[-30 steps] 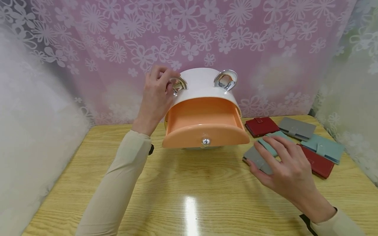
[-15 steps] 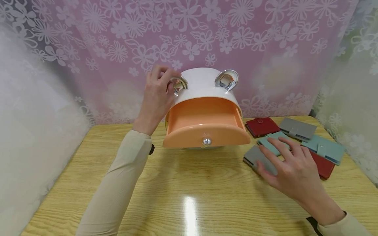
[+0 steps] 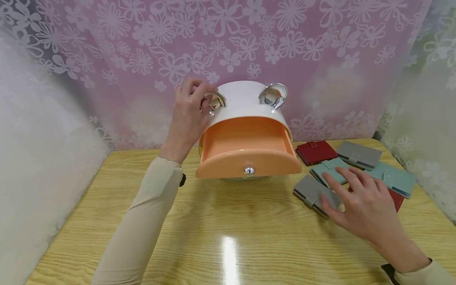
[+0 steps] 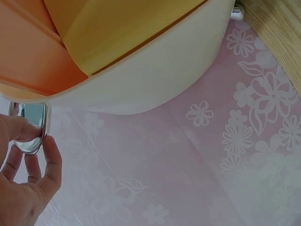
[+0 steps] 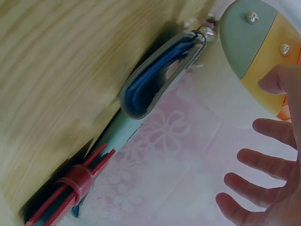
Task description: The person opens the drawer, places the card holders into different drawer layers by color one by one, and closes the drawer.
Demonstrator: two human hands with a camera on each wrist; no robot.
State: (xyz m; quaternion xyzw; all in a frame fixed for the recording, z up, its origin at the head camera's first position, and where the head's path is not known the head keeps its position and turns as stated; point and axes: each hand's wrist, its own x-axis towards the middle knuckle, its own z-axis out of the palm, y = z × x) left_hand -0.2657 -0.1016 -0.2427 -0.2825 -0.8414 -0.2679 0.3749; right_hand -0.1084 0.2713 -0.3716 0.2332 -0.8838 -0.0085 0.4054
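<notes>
A white rounded storage box (image 3: 240,99) with shiny silver ears stands at the back of the table, its orange top drawer (image 3: 246,163) pulled out. My left hand (image 3: 189,116) pinches the box's left silver ear (image 3: 218,101); the left wrist view shows thumb and fingers on either side of that ear (image 4: 35,123). Over the small wallets at right hovers my right hand (image 3: 368,208), its fingers spread and holding nothing. Nearest to it lies a grey wallet (image 3: 310,193) with a strap. In the right wrist view, the fingers are apart from the red wallet (image 5: 77,183).
Behind the grey wallet lie a mint wallet (image 3: 327,170), a red wallet (image 3: 317,152) and another grey one. Farther right, a second mint wallet (image 3: 400,181) overlaps a red one (image 3: 398,198). A pink flowered curtain (image 3: 228,43) hangs behind the wooden table (image 3: 171,237).
My right hand has drawn right and slightly toward me, uncovering more of the near grey wallet and the mint one. The left hand stays on the ear, and the drawer has not moved.
</notes>
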